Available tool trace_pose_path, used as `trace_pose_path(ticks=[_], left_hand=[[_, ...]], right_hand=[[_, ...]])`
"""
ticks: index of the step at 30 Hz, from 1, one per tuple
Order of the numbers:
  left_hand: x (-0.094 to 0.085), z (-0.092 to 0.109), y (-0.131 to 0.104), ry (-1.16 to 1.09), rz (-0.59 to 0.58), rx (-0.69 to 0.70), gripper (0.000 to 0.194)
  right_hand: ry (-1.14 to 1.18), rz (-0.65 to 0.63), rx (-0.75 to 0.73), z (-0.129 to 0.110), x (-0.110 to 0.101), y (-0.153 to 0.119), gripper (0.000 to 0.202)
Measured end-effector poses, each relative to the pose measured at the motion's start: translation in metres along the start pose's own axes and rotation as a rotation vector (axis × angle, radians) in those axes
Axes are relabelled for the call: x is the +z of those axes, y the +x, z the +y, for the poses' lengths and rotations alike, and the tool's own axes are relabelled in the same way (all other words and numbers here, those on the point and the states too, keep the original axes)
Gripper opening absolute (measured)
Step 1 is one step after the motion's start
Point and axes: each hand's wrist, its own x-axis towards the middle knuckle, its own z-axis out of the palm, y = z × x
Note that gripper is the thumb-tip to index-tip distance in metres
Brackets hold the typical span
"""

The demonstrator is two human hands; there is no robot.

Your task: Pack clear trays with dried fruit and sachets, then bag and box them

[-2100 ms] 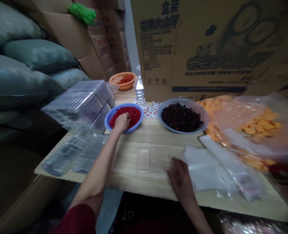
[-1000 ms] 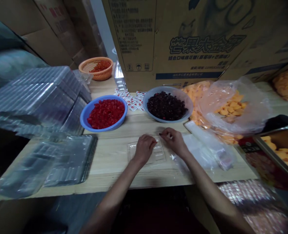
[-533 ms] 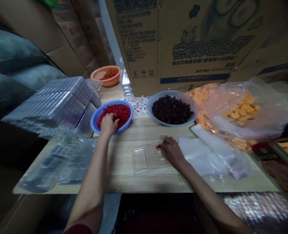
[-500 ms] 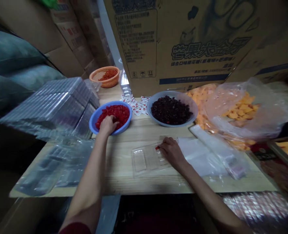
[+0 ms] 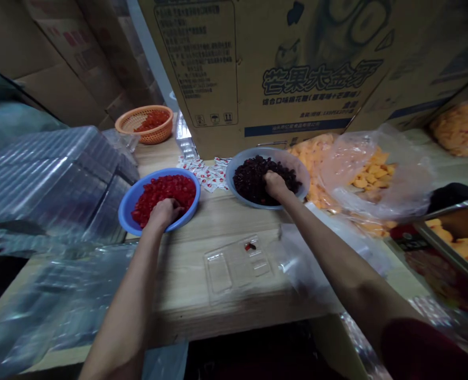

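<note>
My left hand (image 5: 165, 212) is in a blue bowl (image 5: 124, 215) of small red pieces (image 5: 160, 191), its fingers curled down among them. My right hand (image 5: 275, 184) reaches into a pale translucent bowl (image 5: 234, 193) of dark, glossy pieces (image 5: 251, 175), with its fingers bent together. Whatever either hand grips is hidden. Between my forearms lies a transparent plastic tray (image 5: 237, 264) with several compartments. A small red and dark piece (image 5: 250, 246) sits in its upper compartment.
Stacked plastic trays (image 5: 55, 179) stand at the left. Behind are an orange basket (image 5: 123, 125), small printed packets (image 5: 208, 173) and a large cardboard box (image 5: 214, 63). Right of the bowls lie an open bag of yellow-orange pieces (image 5: 371, 174) and white plastic bags (image 5: 297, 250).
My right hand has moved from the tray to the bowl of dark pieces, leaving a small piece in the tray. My left hand stays in the red pieces. The view has shifted.
</note>
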Motion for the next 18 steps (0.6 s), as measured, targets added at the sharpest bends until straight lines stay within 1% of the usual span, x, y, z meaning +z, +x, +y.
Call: trace_pose_path(ticks=[1,3,5,6,8,9,10,11,13,14,15,16,17,18], left_hand=[[-0.001,0.001,-0.001,-0.04,0.074,-0.013,0.022],[-0.004,0.002,-0.005,-0.157,0.29,-0.031,0.026],[-0.01,0.004,-0.01,-0.299,0.501,0.002,0.026],[-0.013,0.006,-0.014,-0.369,0.583,0.04,0.026],[-0.017,0.015,-0.027,-0.51,0.69,0.117,0.025],[-0.017,0.022,-0.038,-0.588,0.71,0.149,0.026],[-0.015,0.03,-0.052,-0.676,0.708,0.178,0.027],[-0.01,0.041,-0.069,-0.77,0.679,0.211,0.028],[0.006,0.066,-0.11,-0.95,0.56,0.302,0.031],[0.017,0.079,-0.132,-1.004,0.484,0.346,0.032],[0.029,0.093,-0.153,-1.02,0.405,0.387,0.028],[0.043,0.105,-0.172,-0.996,0.339,0.432,0.02],[0.056,0.116,-0.187,-0.957,0.285,0.476,0.014],[0.069,0.126,-0.199,-0.916,0.25,0.52,0.011]], right_hand=[[-0.001,-0.007,0.005,-0.001,0.004,0.003,0.03],[0.012,-0.015,0.013,-0.001,0.008,0.004,0.028],[0.041,-0.013,0.025,0.003,0.007,0.003,0.023],[0.061,-0.007,0.032,0.005,0.004,0.003,0.019],[0.108,0.021,0.048,0.009,-0.003,0.0,0.012],[0.134,0.043,0.057,0.011,-0.009,-0.003,0.009],[0.16,0.067,0.063,0.012,-0.015,-0.009,0.007],[0.179,0.088,0.065,0.012,-0.02,-0.017,0.005],[0.265,0.146,0.028,0.01,-0.03,-0.047,0.002],[0.335,0.173,-0.012,0.007,-0.033,-0.068,0.002],[0.453,0.215,-0.071,0.003,-0.033,-0.092,0.005],[0.59,0.234,-0.14,-0.002,-0.03,-0.118,0.009],[0.688,0.221,-0.178,-0.007,-0.025,-0.144,0.012],[0.738,0.174,-0.184,-0.013,-0.018,-0.169,0.014]])
